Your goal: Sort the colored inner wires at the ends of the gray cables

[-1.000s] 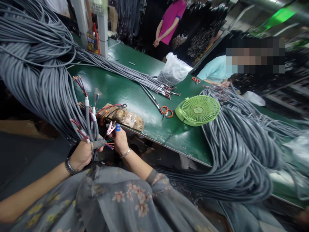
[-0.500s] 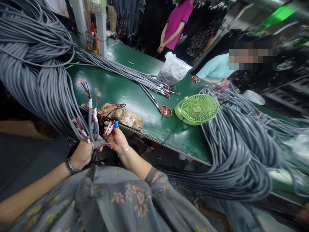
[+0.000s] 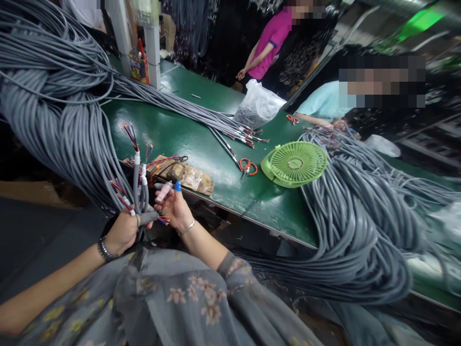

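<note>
My left hand (image 3: pixel 124 231) is closed round several grey cables (image 3: pixel 147 217), whose stripped ends show thin coloured wires. One cable end points right, its coloured wires (image 3: pixel 163 219) fanning out by my right palm. Other ends with white sleeves (image 3: pixel 136 157) stand upright above the left fist. My right hand (image 3: pixel 176 209), with a blue cover (image 3: pixel 177 186) on the thumb, grips a small pink clip-like tool (image 3: pixel 164 191). Just behind the hands, a block wrapped in clear tape (image 3: pixel 190 177) lies at the table edge with red and black wires on it.
Across the green table (image 3: pixel 180 129) runs a long bundle of grey cables (image 3: pixel 187 108). Orange-handled scissors (image 3: pixel 248 166), a green fan (image 3: pixel 296 164) and a plastic bag (image 3: pixel 260 102) lie on it. Large cable coils (image 3: pixel 360 240) hang at right. Two people are across the table.
My right hand has turned slightly, so the pink tool shows from another side. My left hand keeps its hold on the cables. The view has shifted a little.
</note>
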Demonstrator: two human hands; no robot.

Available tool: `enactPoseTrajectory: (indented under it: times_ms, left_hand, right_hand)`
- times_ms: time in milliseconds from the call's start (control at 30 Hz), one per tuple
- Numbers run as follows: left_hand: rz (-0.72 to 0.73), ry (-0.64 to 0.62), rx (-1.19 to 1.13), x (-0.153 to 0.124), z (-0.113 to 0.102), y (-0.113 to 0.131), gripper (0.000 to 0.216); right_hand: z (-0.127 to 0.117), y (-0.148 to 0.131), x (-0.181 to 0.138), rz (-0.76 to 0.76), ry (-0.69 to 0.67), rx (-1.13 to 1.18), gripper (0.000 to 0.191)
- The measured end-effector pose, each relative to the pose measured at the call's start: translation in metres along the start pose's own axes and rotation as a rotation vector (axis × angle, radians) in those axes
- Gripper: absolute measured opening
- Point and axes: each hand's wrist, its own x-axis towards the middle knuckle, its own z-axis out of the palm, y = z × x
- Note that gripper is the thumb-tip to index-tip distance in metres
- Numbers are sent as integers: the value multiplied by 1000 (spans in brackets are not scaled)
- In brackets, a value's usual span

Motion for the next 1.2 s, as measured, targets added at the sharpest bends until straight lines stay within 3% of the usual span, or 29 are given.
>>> enactPoseTrajectory:
  times_ms: [167, 367, 1200]
  left_hand:
    - [-12, 3, 22, -13, -2, 5, 28]
    - [23, 89, 10, -14, 0, 7, 23]
    - [-24, 87, 16, 0, 5, -1, 27]
  right_hand:
    - [-3, -6, -5, 48, -53, -7, 48]
    - [-2, -8, -6, -22, -35, -24, 27]
    - [-3, -6, -4, -113, -26, -37, 25]
